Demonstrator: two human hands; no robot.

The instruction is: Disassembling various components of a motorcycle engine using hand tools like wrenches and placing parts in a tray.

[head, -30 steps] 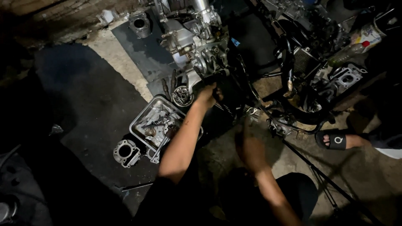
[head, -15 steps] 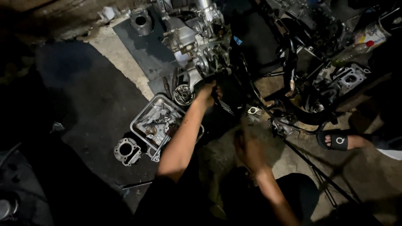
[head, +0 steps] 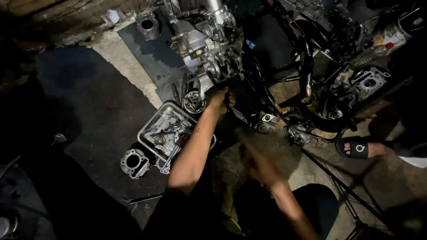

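A silver motorcycle engine (head: 209, 40) lies on the floor ahead of me, with a black frame and hoses (head: 311, 84) to its right. My left hand (head: 221, 98) reaches up to the engine's lower edge, its fingers curled around a dark part there that I cannot make out. Lower down, my right hand (head: 255, 162) hovers over the concrete floor, blurred by motion. I cannot tell whether it holds anything.
A metal tray (head: 153, 133) with tools and small parts sits left of my left arm. Nearby are a cylinder block (head: 133, 162) and a round part (head: 193, 102). Another person's sandalled foot (head: 358, 149) is at the right, beside a thin black rod (head: 342, 186).
My right hand has shifted slightly left and is now blurred. My left hand stays at the engine's lower edge.
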